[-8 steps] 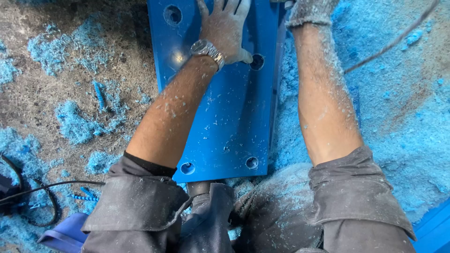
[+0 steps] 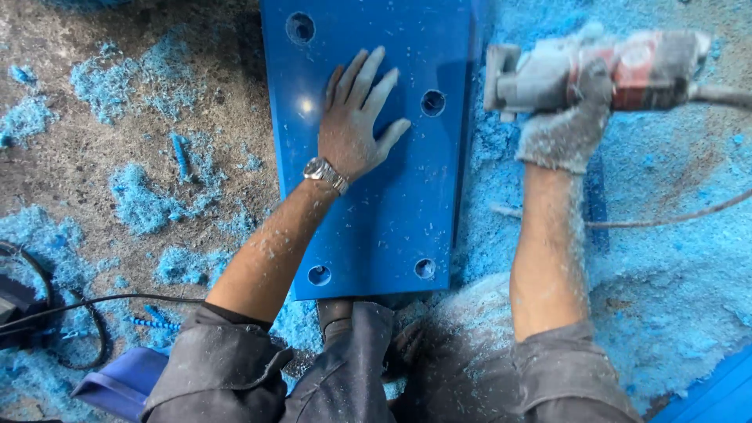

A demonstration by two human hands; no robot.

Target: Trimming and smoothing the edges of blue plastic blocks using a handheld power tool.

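Closest to me are my grey sleeves (image 2: 227,368) and knees, dusted with pale grit, and a black cable (image 2: 94,301) trailing off to my left across the floor (image 2: 94,47). A blue tub rim (image 2: 117,384) sits by my left knee.

Just beyond lies the blue plastic panel (image 2: 368,227), flat on the floor, with round holes near its corners and one beside my fingertips. My left hand (image 2: 356,129) is spread wide and flat on the panel, palm down, pressing it in place; the wristwatch (image 2: 325,172) sits at the wrist. It holds nothing, only bears on the sheet.

To the right, my right hand (image 2: 568,129), in a dust-caked glove, is closed around the body of a power tool (image 2: 595,74). A moment ago only the gloved wrist showed at the top edge and the tool was out of sight; now the view has tipped so the whole tool is visible, held just off the panel's right edge, not touching it. I judge the tool is lifted clear rather than cutting, though I cannot see its working end.

Farther out, blue shavings (image 2: 674,258) are heaped thick on the right and scattered in clumps on the left.
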